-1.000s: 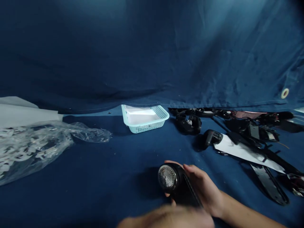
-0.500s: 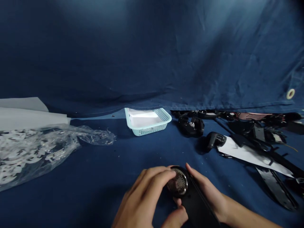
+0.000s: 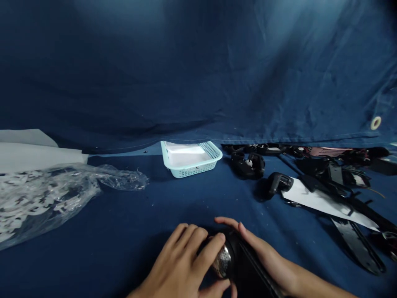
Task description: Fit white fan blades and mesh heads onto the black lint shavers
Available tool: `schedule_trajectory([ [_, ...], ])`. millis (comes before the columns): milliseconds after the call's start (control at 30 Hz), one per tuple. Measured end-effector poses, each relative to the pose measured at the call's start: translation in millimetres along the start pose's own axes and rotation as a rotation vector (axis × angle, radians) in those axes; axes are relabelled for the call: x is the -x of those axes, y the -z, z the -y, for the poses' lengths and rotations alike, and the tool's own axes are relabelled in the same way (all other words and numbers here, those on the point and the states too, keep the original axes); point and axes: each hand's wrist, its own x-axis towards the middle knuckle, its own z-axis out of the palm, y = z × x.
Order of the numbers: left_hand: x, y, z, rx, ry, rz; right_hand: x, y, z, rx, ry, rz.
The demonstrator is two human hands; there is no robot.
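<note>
Device (image 3: 248, 273) sits low in my view, right hand (image 3: 268, 256) wrapped around it; left hand (image 3: 182, 265) pinches the mesh cap (image 3: 223, 263). Cap is in place; I cannot tell whether it is loosened.

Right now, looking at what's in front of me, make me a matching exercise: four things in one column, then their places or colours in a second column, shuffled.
Things
1. Basket
2. Left hand
3. Bag
4. Right hand

Places or colours
A. Clear, at the far left of the view
B. Along the right side of the black body
C. Pale blue
D. On the perforated metal head

Pairs: 1-C, 2-D, 3-A, 4-B
</note>
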Motion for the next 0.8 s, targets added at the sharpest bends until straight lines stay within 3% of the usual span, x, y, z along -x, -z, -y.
schedule_trajectory([
  [233, 7, -10.3, -7, -0.105, 0.005, -0.054, 9, -12, 4, 0.382, 0.106, -0.157],
  [433, 21, -21.0, -14, -0.125, 0.097, -0.080, 12, -17, -4, 0.245, -0.017, -0.113],
  [600, 27, -36.1, -18, 0.142, 0.310, -0.089, 13, -20, -8, 0.186, 0.007, -0.104],
  [800, 26, -25.6, -17, 0.073, 0.272, -0.041, 7, -14, -3, 0.146, 0.024, -0.071],
])
